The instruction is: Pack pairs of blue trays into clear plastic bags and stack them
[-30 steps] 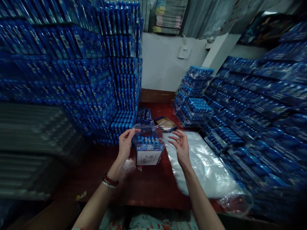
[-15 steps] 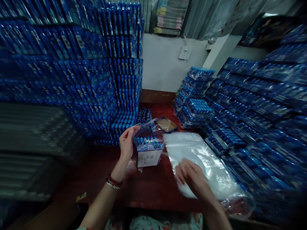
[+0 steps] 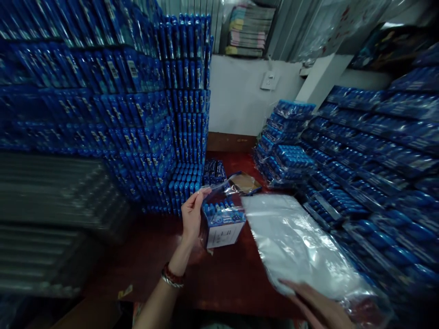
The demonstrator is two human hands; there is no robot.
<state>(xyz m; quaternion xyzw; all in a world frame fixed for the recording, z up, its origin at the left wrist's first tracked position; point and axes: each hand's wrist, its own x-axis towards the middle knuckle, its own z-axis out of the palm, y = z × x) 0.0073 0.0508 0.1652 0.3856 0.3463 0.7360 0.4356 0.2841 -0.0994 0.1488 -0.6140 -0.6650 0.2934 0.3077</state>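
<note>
My left hand (image 3: 192, 214) grips the left side of a small pack of blue pens (image 3: 222, 224), which stands on the red table (image 3: 147, 256) inside a clear plastic bag whose open top sticks up behind it. My right hand (image 3: 318, 306) is low at the bottom right, at the near edge of a stack of clear plastic bags (image 3: 298, 246); its fingers are mostly under the stack and blurred.
Tall walls of blue pen packs (image 3: 113, 105) rise on the left. Wrapped bundles of blue packs (image 3: 370, 155) bank up on the right. An open small box (image 3: 243, 183) lies behind the held pack. A white wall with a socket (image 3: 270, 80) closes the back.
My right hand has dropped from beside the pen pack down and to the right, to the near edge of the plastic bag stack. My left hand stays on the pack. The view shifted slightly.
</note>
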